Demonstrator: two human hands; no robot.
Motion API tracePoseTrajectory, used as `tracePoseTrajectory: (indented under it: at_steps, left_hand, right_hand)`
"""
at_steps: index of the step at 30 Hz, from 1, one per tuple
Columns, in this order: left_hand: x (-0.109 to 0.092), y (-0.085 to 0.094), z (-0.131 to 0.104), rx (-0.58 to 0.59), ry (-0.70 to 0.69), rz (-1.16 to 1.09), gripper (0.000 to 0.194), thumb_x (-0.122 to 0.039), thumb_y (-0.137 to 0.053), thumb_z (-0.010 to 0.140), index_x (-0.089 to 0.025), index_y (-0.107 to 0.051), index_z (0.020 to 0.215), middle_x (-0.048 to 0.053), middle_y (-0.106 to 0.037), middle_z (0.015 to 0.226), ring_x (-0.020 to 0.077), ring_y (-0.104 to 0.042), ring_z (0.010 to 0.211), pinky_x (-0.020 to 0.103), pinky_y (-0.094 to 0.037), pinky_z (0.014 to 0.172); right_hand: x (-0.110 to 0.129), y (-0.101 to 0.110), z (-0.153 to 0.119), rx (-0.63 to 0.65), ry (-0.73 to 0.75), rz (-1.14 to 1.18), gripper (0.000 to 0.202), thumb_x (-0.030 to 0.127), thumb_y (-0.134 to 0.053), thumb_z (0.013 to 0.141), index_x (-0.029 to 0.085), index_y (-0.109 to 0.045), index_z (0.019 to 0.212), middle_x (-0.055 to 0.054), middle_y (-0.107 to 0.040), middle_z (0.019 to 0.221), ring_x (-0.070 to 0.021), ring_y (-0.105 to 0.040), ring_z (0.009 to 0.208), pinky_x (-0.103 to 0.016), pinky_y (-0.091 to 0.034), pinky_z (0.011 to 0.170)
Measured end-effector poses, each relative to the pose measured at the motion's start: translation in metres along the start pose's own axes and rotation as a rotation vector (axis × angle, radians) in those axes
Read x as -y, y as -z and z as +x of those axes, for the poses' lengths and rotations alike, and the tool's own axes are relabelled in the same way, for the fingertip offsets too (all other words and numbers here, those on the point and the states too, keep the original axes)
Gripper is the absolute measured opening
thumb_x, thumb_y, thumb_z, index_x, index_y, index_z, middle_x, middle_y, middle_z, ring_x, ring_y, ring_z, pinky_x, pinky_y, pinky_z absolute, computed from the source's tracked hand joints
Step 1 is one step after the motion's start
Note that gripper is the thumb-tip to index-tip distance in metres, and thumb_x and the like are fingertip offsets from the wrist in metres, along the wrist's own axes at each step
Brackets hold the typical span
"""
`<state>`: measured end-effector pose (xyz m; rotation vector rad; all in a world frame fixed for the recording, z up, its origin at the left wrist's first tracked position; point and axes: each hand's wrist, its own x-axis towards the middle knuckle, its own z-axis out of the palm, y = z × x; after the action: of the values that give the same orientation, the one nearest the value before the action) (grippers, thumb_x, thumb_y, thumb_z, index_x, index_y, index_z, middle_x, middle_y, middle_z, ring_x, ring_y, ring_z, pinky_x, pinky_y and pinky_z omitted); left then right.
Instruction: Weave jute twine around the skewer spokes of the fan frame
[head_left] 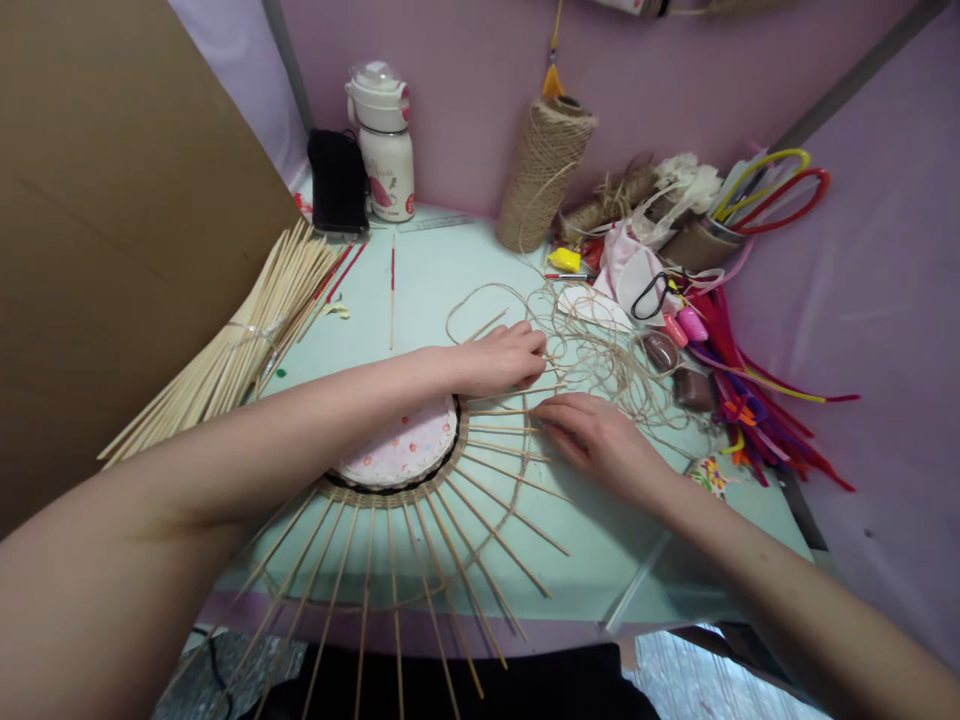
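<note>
The basket [405, 448] sits near centre on the table [435, 270]; left hand [506, 357] curled, right hand [596, 432] fingertips together by its right-hand sticks [540, 530], grips unclear. Even twine [611, 355] tension should help.

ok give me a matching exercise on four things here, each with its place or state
1. round woven piece with pale flowered fabric
2. bundle of pale wooden sticks
3. tall brown twine spool
4. white lidded drinking bottle

a. beside an upright black object
b. bound by a thin strip
c. thin spokes fanning from its edge
d. orange tassel showing just above it

Right pairs: 1-c; 2-b; 3-d; 4-a
</note>
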<state>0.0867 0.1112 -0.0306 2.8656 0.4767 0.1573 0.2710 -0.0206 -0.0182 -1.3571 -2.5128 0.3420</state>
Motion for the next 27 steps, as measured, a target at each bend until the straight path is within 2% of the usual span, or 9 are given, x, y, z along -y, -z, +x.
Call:
tracePoseTrajectory:
  at_steps: [8,18,27]
  left_hand:
    - [-0.013,0.007,-0.002,0.000,0.045,0.098,0.017,-0.023,-0.053,0.091,-0.018,-0.066,0.081,0.012,-0.060,0.112,0.0275,-0.046,0.110,0.037,-0.036,0.082]
    - [-0.011,0.004,-0.003,-0.011,0.047,0.090,0.017,-0.021,-0.053,0.089,-0.018,-0.067,0.080,0.012,-0.061,0.114,0.0283,-0.046,0.111,0.039,-0.037,0.081]
    - [-0.011,0.004,-0.004,-0.015,0.042,0.067,0.017,-0.021,-0.053,0.089,-0.018,-0.067,0.081,0.013,-0.060,0.114,0.0287,-0.046,0.110,0.039,-0.036,0.078]
  right_hand:
    - [0.001,0.000,0.001,0.006,0.024,-0.026,0.025,0.018,-0.049,0.096,0.018,-0.071,0.108,-0.011,-0.072,0.107,-0.0239,-0.067,0.098,-0.040,-0.053,0.086]
    - [0.009,0.003,0.004,0.077,0.044,-0.214,0.025,0.020,-0.051,0.097,0.019,-0.071,0.112,-0.010,-0.072,0.108,-0.0252,-0.066,0.097,-0.039,-0.049,0.083]
    - [0.014,0.006,0.006,0.098,0.099,-0.367,0.022,0.017,-0.057,0.093,0.020,-0.070,0.111,-0.012,-0.069,0.109,-0.0273,-0.058,0.100,-0.040,-0.046,0.081]
